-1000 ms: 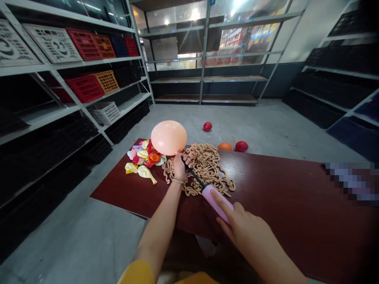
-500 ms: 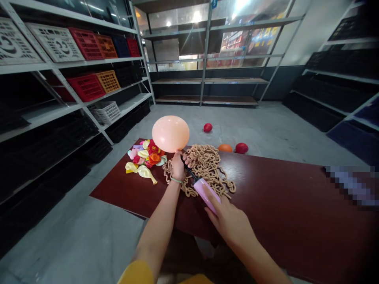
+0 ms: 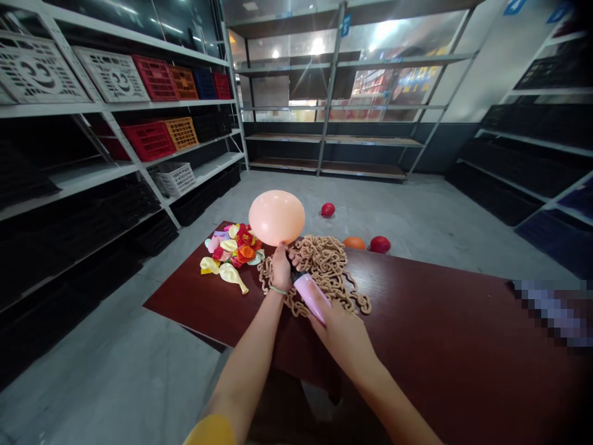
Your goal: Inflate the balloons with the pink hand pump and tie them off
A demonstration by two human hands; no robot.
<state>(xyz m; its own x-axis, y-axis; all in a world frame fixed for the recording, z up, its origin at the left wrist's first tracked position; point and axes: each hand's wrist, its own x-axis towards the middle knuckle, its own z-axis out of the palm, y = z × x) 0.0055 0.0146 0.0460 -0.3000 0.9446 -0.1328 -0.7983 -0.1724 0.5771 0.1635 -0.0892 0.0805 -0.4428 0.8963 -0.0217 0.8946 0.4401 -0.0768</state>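
Note:
A peach balloon (image 3: 277,216), blown up, stands above the far left part of a dark red table (image 3: 417,334). My left hand (image 3: 281,267) pinches its neck onto the nozzle of a pink hand pump (image 3: 311,296). My right hand (image 3: 343,334) is wrapped round the pump's pink barrel, which is pushed far in toward the nozzle. Under the pump lies a tangle of tan cord (image 3: 327,266). To the left of it sits a pile of limp coloured balloons (image 3: 229,253).
Two red balloons (image 3: 327,209) (image 3: 380,244) and an orange balloon (image 3: 354,243) lie on the grey floor beyond the table. Shelving with white, red and orange crates (image 3: 152,139) lines the left; more racks stand behind and at the right. A blurred patch (image 3: 553,306) sits on the table's right.
My right hand has pushed the pink barrel forward along the pump toward the balloon. The balloon looks slightly larger. My left hand has kept its hold on the neck.

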